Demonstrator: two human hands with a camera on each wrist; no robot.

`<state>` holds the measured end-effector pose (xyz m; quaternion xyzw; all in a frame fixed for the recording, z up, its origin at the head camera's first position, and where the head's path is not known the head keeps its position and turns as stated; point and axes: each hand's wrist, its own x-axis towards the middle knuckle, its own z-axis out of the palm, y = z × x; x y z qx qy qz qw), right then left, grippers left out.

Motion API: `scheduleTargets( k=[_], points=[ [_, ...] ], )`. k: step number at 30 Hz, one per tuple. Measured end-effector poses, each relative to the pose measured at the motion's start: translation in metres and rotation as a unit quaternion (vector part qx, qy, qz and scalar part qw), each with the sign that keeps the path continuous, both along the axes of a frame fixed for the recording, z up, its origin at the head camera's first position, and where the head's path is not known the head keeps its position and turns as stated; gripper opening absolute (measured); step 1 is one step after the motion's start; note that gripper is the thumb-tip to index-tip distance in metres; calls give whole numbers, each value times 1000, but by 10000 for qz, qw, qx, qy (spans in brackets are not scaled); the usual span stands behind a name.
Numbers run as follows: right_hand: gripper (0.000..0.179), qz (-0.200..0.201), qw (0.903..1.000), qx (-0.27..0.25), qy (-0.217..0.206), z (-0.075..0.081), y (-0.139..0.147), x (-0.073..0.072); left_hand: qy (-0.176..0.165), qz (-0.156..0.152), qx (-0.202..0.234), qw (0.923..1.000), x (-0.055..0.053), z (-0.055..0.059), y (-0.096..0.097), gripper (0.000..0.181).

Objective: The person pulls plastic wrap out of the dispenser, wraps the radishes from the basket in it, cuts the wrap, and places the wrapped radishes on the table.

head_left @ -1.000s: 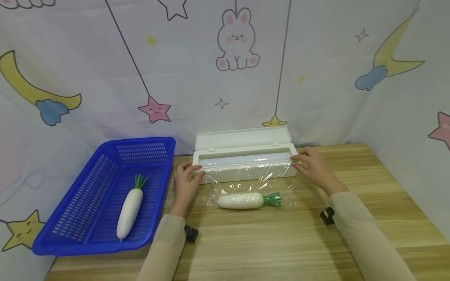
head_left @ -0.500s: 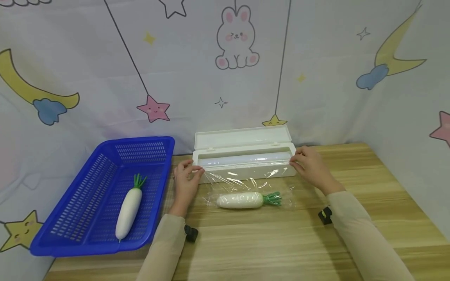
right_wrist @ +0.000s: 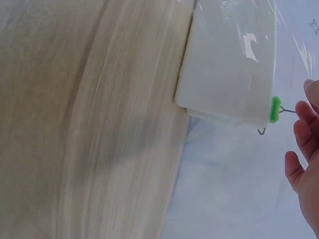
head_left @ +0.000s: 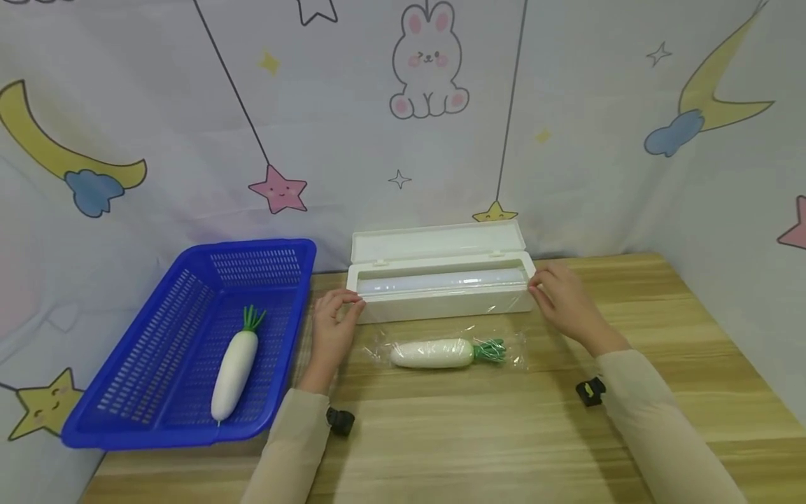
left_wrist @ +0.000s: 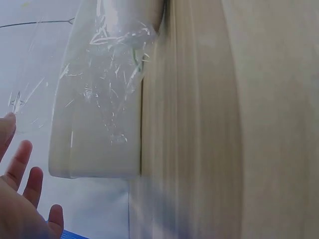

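A long white dispenser box (head_left: 447, 306) stands with its lid raised and a roll of plastic wrap (head_left: 441, 281) inside. Clear film reaches from the box front to a white radish (head_left: 432, 353) with green leaves, which lies wrapped on the table. At the box's left front corner, my left hand (head_left: 331, 329) pinches the film between thumb and fingertips. My right hand (head_left: 567, 304) pinches it likewise at the right corner. A green slider (right_wrist: 275, 109) shows at the box edge in the right wrist view, and glossy film (left_wrist: 107, 84) crosses the box in the left wrist view.
A blue basket (head_left: 296, 336) stands on the left with a second, unwrapped radish (head_left: 235, 374) inside. The wooden table (head_left: 466, 448) ends at a patterned cloth backdrop (head_left: 352, 105) close behind the box.
My right hand has shifted slightly right at the box corner. Glare on the film between box and radish has faded. The head view has tilted down a little. Both hands keep their pinch.
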<state>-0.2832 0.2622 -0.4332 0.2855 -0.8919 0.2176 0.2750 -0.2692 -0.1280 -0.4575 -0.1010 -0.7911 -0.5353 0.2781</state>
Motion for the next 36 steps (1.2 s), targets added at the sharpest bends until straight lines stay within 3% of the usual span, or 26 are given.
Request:
scheduleTargets(
  k=[6, 14, 22, 29, 36],
  points=[
    [10, 49, 9999, -41, -126, 6, 1, 14, -75, -105, 216, 9997, 8, 4, 2, 7],
    [14, 134, 9995, -155, -239, 8, 4, 31, -630, -146, 344, 9973, 24, 9, -1, 9],
    [21, 465, 9989, -83, -72, 8, 6, 54, -1140, -154, 347, 9928, 43, 9, -4, 9],
    [8, 853, 9962, -169, 37, 11, 10, 74, -1152, -309, 256, 9925, 60, 10, -7, 6],
    [12, 804, 9966, 108, -169, 8, 12, 99, -1119, -440, -10, 9927, 84, 7, -13, 5]
  ],
)
